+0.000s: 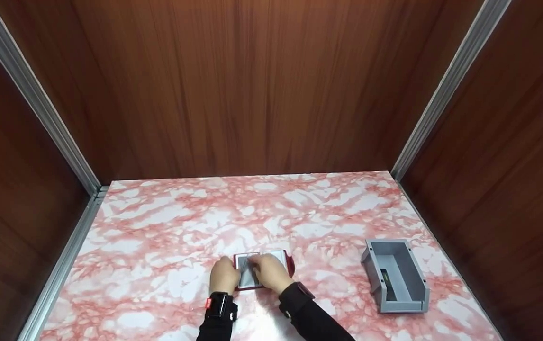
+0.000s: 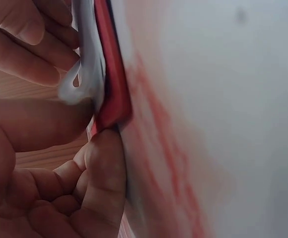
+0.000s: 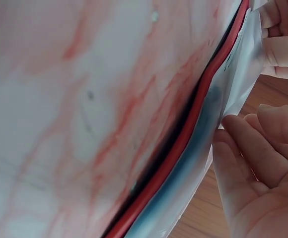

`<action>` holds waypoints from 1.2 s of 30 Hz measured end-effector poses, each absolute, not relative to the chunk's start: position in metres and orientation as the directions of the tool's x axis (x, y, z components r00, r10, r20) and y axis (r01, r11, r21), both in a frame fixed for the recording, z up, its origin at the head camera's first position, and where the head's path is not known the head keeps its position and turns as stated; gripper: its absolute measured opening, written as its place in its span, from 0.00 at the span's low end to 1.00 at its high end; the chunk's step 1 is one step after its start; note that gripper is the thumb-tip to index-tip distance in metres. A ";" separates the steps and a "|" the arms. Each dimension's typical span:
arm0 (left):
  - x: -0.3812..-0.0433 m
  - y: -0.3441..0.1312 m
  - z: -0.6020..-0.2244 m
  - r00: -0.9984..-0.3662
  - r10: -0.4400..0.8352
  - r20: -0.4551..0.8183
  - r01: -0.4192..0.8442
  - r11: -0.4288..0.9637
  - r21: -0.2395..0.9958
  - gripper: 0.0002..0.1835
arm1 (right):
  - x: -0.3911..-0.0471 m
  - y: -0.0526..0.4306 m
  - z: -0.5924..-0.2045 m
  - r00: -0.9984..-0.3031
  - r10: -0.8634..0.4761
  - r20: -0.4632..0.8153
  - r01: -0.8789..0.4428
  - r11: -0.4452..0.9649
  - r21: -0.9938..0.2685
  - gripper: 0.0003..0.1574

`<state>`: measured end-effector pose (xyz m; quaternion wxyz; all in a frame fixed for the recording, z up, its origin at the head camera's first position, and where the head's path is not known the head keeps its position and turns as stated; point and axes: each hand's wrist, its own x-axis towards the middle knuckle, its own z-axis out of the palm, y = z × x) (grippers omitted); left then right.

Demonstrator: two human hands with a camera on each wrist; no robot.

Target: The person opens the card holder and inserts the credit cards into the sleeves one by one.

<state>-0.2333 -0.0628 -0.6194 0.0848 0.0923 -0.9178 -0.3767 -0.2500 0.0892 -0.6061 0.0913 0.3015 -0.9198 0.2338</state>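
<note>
Brown wood-grain panels back a red-and-white marbled tabletop (image 1: 167,237). At lower centre, the left hand (image 1: 224,275) pinches a corner of the open red-covered booklet (image 1: 290,263); right of it, the right hand (image 1: 273,273) touches the clear sleeve (image 3: 243,74) with its fingertips, thumb apart. Handling the sleeve seems the step in hand; the next move likely calls for a steady left pinch. At lower right stands a grey bin (image 1: 404,307).

Head cam's up high and pretty far back, facing forward and down across the marbled tabletop (image 1: 181,227). Wrist cams are super close, rolled sideways, shooting from opposite sides; both catch the red wallet (image 2: 118,79), left hand (image 1: 224,276) and right hand (image 1: 271,273).
</note>
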 end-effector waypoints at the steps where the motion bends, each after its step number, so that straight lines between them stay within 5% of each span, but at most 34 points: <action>1: -0.233 -0.063 -0.619 -0.969 -0.233 0.084 -0.108 0.702 0.704 0.09 | -0.250 0.089 -0.606 -0.801 -0.512 0.310 -0.597 0.714 -0.365 0.11; 20: -0.232 -0.065 -0.611 -0.973 -0.226 0.044 -0.125 0.680 0.723 0.12 | -0.249 0.087 -0.605 -0.798 -0.515 0.312 -0.601 0.712 -0.362 0.13; 36: -0.225 -0.062 -0.608 -0.970 -0.178 0.164 -0.016 0.725 0.689 0.11 | -0.250 0.087 -0.605 -0.785 -0.527 0.327 -0.619 0.702 -0.352 0.13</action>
